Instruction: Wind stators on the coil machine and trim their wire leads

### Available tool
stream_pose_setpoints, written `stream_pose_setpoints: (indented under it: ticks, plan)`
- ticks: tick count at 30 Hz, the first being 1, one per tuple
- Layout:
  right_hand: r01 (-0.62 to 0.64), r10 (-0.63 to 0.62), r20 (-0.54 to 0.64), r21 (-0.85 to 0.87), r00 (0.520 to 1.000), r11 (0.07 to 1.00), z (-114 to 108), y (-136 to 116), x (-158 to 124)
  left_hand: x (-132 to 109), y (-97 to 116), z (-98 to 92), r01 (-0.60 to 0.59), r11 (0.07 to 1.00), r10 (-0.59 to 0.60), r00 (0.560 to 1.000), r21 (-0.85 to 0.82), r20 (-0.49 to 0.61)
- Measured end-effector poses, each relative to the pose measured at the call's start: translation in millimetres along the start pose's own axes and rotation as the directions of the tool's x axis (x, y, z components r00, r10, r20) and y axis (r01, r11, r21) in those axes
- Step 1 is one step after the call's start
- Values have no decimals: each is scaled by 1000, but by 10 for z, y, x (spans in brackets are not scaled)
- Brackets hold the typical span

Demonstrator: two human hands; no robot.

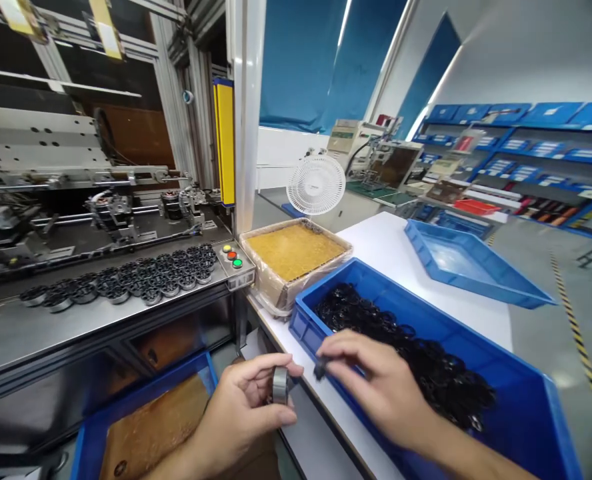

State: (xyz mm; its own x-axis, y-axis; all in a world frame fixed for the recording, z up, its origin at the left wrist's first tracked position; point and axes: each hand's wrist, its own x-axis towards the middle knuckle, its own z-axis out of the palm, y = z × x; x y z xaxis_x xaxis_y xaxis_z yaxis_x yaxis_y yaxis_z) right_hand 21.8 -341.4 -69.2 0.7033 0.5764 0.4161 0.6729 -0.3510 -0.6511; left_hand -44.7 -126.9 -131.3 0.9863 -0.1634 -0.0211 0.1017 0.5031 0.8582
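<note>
My left hand [249, 400] is closed round a metal ring [280, 385], held on edge between thumb and fingers. Just to the right, my right hand [376, 380] pinches a small black plastic part [321, 367]; its exact kind is too blurred to make out. The two held pieces are close but apart. Beneath and beyond my right hand stands a deep blue bin [521, 407] with a heap of black plastic parts [426, 360] in it. Several ring assemblies with black inserts [151, 293] sit in rows on the metal bench at the left.
A box lined with plastic [276, 293] stands behind the bin, beside a button panel [241, 277]. A shallow blue tray [476, 267] lies on the white table [376, 237]. Low at the left is another blue bin [83, 440] with cardboard. Machinery [111, 207] fills the left back.
</note>
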Motion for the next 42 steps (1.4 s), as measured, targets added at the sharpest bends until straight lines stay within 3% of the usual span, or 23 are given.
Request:
stream_pose_setpoints:
  ticks: [3, 8, 13, 20, 27, 37, 42]
  plan:
    - [165, -164, -19, 71, 986, 984, 208, -206, -149, 18, -47, 104, 12, 1000, -12, 999, -5, 42]
    - [234, -229, -85, 48, 970, 971, 281, -91, -215, -6, -83, 192, -79, 996, 74, 992, 46, 103]
    - [339, -337, -47, 43, 940, 940, 284, -61, -197, 1, -40, 188, -131, 986, 126, 990, 104, 60]
    - [485, -497, -43, -160, 867, 860, 309, -30, -195, -24, 23, 168, -102, 994, 98, 991, 39, 93]
    - [534, -549, -9, -222, 836, 816, 294, -35, -187, -39, 33, 178, -106, 994, 104, 989, 15, 103]
    - [525, -552, -37, -262, 833, 809, 267, -46, -184, -34, 45, 183, -112, 991, 102, 988, 77, 116]
    - [576, -600, 1, -281, 800, 768, 260, -31, -195, -59, 12, 169, -120, 988, 103, 982, 97, 160]
